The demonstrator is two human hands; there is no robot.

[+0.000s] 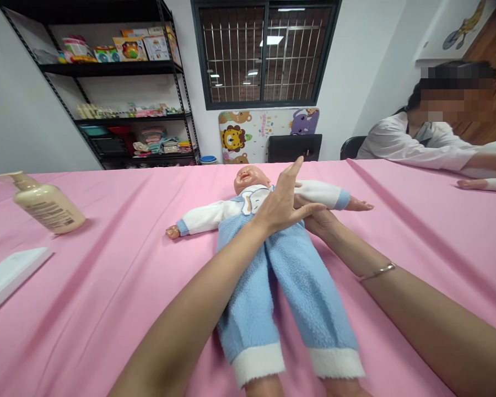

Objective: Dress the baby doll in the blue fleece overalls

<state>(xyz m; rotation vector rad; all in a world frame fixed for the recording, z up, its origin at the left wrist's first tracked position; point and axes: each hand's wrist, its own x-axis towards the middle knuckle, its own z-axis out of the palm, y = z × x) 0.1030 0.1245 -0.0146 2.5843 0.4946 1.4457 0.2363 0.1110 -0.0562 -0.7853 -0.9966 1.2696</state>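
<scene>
A baby doll (248, 182) in a white top and blue fleece trousers (297, 286) lies on its back on the pink cloth (119, 286), head away from me. My left hand (283, 201) hovers over the doll's chest with fingers stretched out flat and thumb apart, holding nothing. My right hand (320, 220) lies beneath it on the doll's chest, by the doll's arm at the right of the picture. Its fingers are mostly hidden by the left hand. A thin bracelet (378, 271) circles my right wrist.
A cream pump bottle (45, 205) lies tilted at the left, and a white flat box (12, 273) sits near the left edge. Another person in white (421, 146) leans on the table at the far right. Behind stand a black shelf (119, 69) with toys and a dark chair (294, 147).
</scene>
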